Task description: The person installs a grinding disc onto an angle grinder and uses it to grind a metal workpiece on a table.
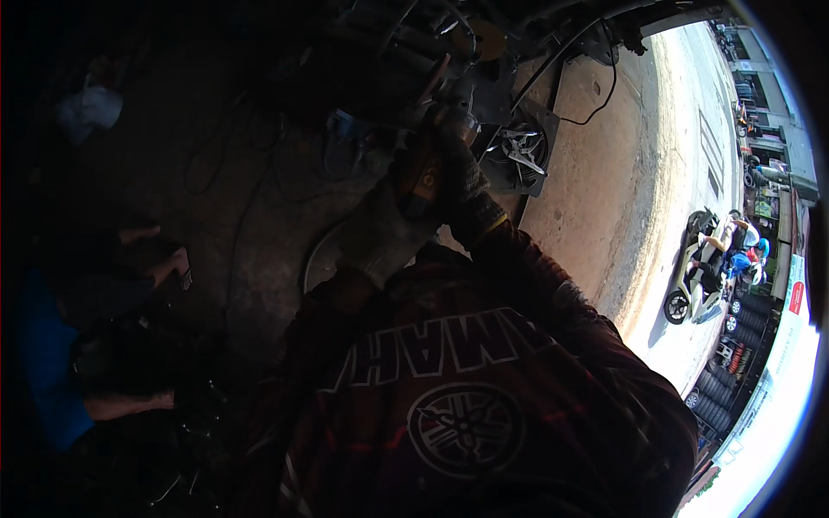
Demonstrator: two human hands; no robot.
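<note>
right of the orange-and-black power tool (422, 184), silver angular metal parts (523, 153) block passage; farther right, pale brown ground (596, 207) lies open.

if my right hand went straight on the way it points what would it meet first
Past the power tool, your right hand would probably meet the reddish-brown strip; shadow leaves depth unclear.

Our dark red shirt (553, 406) bore outlined lettering (435, 348) and a round emblem (466, 429). Our knitted right glove (471, 203) had a yellow edge (490, 224).
</note>
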